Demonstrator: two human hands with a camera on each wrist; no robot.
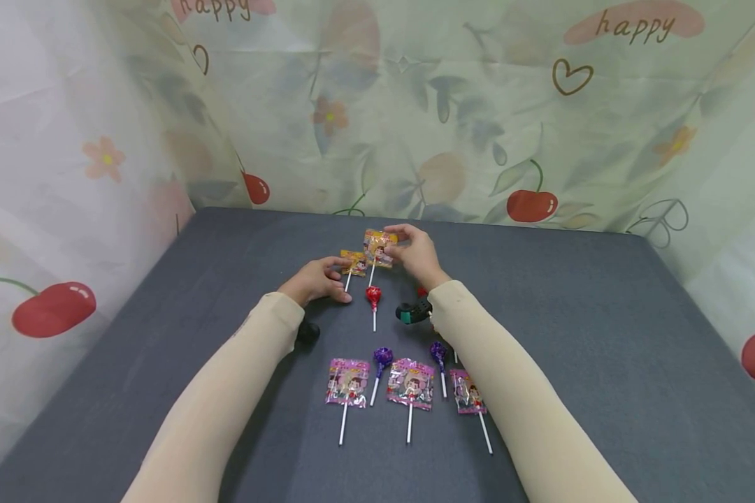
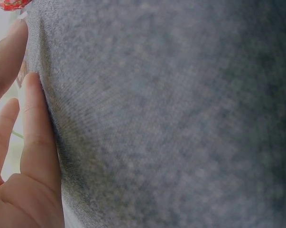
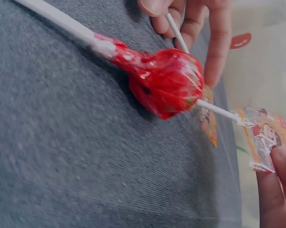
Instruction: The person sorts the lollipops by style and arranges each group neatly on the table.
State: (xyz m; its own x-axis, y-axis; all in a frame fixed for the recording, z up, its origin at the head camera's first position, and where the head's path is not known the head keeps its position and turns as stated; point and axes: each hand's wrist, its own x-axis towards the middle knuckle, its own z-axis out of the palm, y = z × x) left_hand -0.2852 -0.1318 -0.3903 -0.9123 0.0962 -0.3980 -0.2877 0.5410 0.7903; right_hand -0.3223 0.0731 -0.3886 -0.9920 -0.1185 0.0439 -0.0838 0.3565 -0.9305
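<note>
My right hand (image 1: 415, 255) pinches the right edge of a yellow-wrapped flat lollipop (image 1: 377, 244) near the back of the table, its white stick pointing toward me. In the right wrist view, thumb and finger grip that wrapper (image 3: 266, 137). To its left lies a second, smaller-looking yellow-wrapped lollipop (image 1: 355, 263). My left hand (image 1: 319, 279) reaches over it, fingertips at the wrapper and thumb apart near the stick; the left wrist view has its fingers fairly straight. Just in front, a round red lollipop (image 1: 373, 297) lies between the hands, large in the right wrist view.
Nearer me, pink-wrapped flat lollipops (image 1: 410, 384) form a row, with round purple lollipops (image 1: 382, 358) between them. My right forearm partly covers another red lollipop (image 1: 422, 290). The grey tabletop (image 1: 258, 244) ends at a patterned curtain (image 1: 403, 126).
</note>
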